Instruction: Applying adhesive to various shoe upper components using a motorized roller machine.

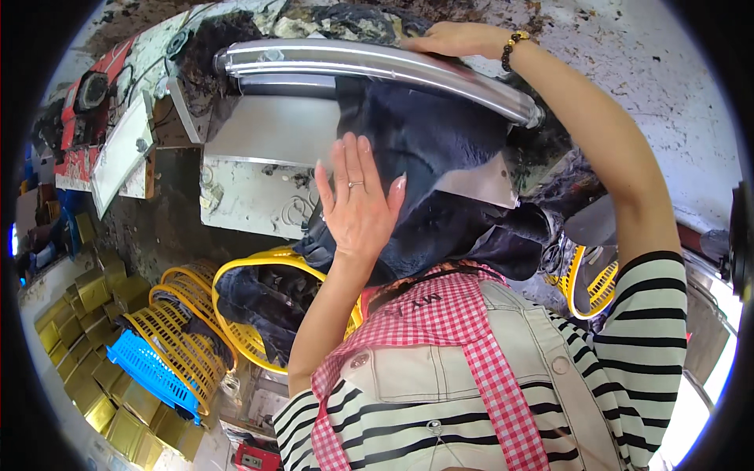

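Observation:
A dark navy, soft-looking hide (440, 129) hangs from under a shiny metal roller bar (377, 64) and spreads over a metal plate (275, 129) toward my body. My left hand (361, 196) is open, its fingers stretched out and slightly apart, over the hide's left edge; whether it presses on the hide is unclear. A ring sits on one finger. My right hand (463, 39), with a beaded bracelet at the wrist, reaches to the far side of the bar beside dark, scrappy material. Its fingers are mostly hidden there.
Yellow baskets (224, 314) with dark pieces stand at lower left, one above a blue basket (149, 373). Gold-coloured boxes (98, 392) are stacked beyond. Another yellow basket (580, 286) is at right. A red machine part (90, 98) and tilted white panel (124, 153) are at upper left.

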Available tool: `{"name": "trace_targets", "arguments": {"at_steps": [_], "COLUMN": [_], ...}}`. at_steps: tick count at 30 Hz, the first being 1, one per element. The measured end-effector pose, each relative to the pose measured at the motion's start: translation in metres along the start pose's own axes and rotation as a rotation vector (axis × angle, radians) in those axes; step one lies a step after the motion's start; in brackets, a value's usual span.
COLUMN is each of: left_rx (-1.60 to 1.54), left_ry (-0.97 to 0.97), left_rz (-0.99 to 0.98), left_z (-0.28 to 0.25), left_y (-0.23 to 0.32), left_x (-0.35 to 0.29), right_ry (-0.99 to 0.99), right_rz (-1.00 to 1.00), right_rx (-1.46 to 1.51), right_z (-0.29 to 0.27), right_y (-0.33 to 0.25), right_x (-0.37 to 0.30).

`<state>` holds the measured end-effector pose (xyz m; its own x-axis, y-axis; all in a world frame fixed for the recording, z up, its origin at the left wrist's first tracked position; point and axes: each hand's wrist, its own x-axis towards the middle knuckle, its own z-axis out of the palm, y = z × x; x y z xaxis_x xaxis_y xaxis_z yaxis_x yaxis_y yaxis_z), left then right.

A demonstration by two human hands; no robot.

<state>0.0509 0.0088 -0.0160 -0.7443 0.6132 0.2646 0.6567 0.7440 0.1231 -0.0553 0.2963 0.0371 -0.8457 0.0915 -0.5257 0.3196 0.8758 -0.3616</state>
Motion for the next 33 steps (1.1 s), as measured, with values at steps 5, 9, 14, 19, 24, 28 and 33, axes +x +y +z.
{"name": "trace_targets", "arguments": {"at_steps": [5, 9, 14, 19, 24, 28, 33], "left_rx": [-0.002, -0.043, -0.556, -0.317, -0.4, -0.721, -0.843], "left_ry": [0.034, 0.087, -0.082, 0.023, -0.128, -0.066, 0.167], "left_rz": [0.015, 0.001, -0.038, -0.176, -0.446, -0.41, -0.064], "left_z": [0.008, 0.004, 0.013, 0.046, 0.056, 0.029, 0.009], "left_y": [-0.001, -0.007, 0.013, -0.002, -0.041, -0.053, -0.046], "left_x": [0.008, -0.009, -0.072, -0.055, -0.058, -0.066, -0.091], "right_ry": [0.278, 0.435, 0.548, 0.634, 0.557, 0.674, 0.873], "right_rz": [-0.2, -0.376, -0.458, -0.55, -0.469, -0.325, -0.322], "right_rx": [0.127, -0.212, -0.295, -0.317, -0.364, -0.358, -0.461], "right_z": [-0.018, -0.031, -0.005, -0.009, -0.055, -0.107, -0.161], "right_y": [0.009, -0.028, -0.058, -0.077, -0.086, -0.079, -0.027], "right_x": [0.006, -0.05, -0.113, -0.143, -0.159, -0.158, -0.115]}}
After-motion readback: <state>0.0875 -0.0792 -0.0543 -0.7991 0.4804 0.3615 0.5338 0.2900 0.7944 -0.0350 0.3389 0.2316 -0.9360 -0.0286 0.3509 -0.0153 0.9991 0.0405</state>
